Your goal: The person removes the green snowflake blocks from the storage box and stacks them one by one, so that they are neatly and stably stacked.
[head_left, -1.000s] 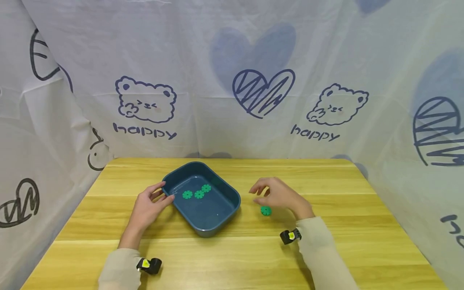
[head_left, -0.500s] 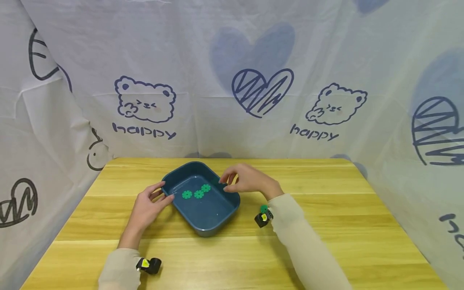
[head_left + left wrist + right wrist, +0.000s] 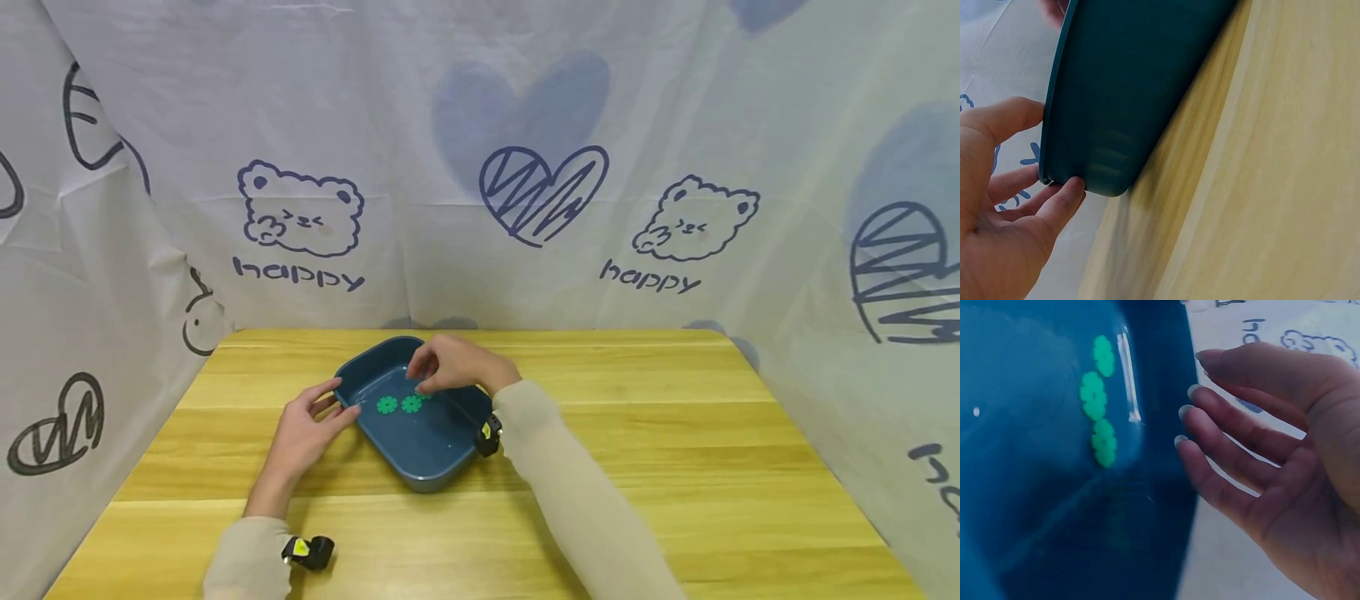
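A dark blue rectangular plastic basin stands on the table. My left hand holds its left corner; in the left wrist view, thumb and fingers close on the rim of the basin. Inside lie three green notched plastic discs, flower-shaped, in a row: one disc, a second disc and a third disc. My right hand is over the basin, its thumb and fingers apart and loosely bent with nothing between them. In the head view it partly covers one disc.
The wooden table extends on both sides of the basin. Behind it hangs a pale cloth printed with bears and hearts. A black wrist camera on the right arm overlaps the basin's near right side.
My right hand has moved left from beside the basin to over it. The green disc on the table at right is now hidden behind the right sleeve. The left hand and basin have stayed.
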The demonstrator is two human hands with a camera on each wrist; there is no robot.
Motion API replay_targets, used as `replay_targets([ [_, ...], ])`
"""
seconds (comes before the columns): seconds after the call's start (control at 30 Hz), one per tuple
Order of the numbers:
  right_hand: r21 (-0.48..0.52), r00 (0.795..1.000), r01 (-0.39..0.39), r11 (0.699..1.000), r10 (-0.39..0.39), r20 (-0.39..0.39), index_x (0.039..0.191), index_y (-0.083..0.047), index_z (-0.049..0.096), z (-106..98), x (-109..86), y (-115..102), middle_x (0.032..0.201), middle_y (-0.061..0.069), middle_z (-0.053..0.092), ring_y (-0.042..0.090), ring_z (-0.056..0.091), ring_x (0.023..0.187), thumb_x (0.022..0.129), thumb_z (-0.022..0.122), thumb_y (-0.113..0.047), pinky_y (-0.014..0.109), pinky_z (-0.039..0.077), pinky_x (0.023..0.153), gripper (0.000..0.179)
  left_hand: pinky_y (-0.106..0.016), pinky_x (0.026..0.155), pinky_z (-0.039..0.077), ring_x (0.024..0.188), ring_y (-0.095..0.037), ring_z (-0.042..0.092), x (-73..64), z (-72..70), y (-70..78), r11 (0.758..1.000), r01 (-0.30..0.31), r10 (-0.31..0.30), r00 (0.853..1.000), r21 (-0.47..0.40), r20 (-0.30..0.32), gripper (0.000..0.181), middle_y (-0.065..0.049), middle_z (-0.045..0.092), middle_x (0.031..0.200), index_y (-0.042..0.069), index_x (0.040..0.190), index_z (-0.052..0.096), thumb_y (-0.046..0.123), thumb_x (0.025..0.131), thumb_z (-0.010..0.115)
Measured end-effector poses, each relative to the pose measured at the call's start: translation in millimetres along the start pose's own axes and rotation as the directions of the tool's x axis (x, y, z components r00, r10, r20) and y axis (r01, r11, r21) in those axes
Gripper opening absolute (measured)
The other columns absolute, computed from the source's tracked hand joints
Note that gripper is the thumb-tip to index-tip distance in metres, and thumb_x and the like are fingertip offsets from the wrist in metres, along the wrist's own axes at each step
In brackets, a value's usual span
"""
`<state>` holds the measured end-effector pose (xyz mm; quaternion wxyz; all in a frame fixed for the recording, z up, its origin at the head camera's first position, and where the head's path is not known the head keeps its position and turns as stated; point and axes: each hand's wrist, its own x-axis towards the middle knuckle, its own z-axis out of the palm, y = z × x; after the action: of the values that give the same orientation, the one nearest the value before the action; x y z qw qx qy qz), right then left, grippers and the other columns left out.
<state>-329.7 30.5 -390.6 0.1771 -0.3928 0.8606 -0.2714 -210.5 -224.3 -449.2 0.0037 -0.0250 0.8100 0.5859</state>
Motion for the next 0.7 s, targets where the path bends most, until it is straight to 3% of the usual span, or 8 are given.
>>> replay_targets([
  [0.33,0.062,0.999,-0.028,0.998,0.03,-0.035,0.115,-0.006,0.077,16.7,30.7,-0.2,0.109,0.006,0.077,0.012,0.067,0.09,0.091,0.08,-0.015,0.017,0.059,0.082,0.026,-0.025,0.108,0.052,0.149,-0.04,0.043,0.3,-1.5,-0.1,1.0,-0.004,0.004,1.0,-0.007,0.003,0.072,-0.023,0.027,0.168,0.001,0.157,0.039,0.023,0.098,0.073],
  [0.7,0.062,0.998,-0.041,0.997,0.044,-0.044,0.115,-0.004,0.078,38.8,55.0,-3.7,0.107,0.006,0.078,0.009,0.065,0.086,0.089,0.081,-0.014,0.014,0.057,0.078,0.028,-0.022,0.108,0.052,0.149,-0.041,0.042,-0.3,-1.6,1.7,1.0,-0.007,0.007,1.0,-0.017,0.009,0.068,-0.024,0.025,0.168,0.0,0.156,0.04,0.021,0.099,0.071],
])
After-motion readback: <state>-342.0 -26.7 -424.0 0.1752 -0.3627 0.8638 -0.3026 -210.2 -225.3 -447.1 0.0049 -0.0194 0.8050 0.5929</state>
